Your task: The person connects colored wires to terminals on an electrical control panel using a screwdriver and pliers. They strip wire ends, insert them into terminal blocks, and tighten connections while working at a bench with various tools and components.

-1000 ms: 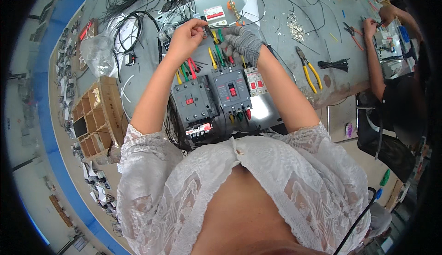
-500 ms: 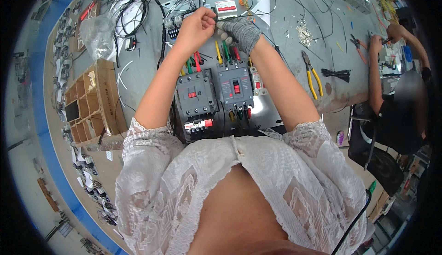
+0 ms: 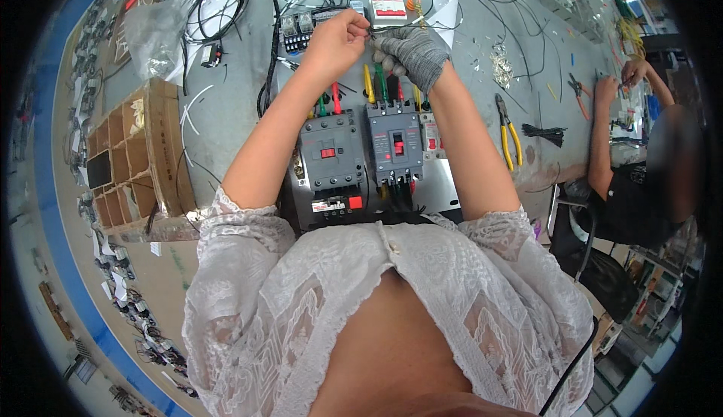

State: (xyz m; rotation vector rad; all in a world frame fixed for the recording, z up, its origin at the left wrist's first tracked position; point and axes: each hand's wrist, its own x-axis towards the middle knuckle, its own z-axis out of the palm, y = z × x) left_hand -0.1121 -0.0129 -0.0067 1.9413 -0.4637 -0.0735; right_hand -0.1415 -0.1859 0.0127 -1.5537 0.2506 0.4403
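Hands (image 3: 337, 42) (image 3: 413, 53) at dark wire (image 3: 370, 33); partitioned cardboard box (image 3: 167, 146), pale bits (image 3: 138, 109) inside.

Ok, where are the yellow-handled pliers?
Right of centre in the head view, the yellow-handled pliers lie on the grey bench between the right forearm and a bundle of thin black strands.

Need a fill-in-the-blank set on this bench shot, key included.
1. The bare left hand is beside a right hand in a knitted ____ glove.
2. Both dark-grey rectangular electrical units have a small ____ control on the face.
3. The metal-jawed pliers just right of the right forearm have ____ handles.
4. The brown compartmented box at picture left is ____.

Missing: grey; red; yellow; cardboard.
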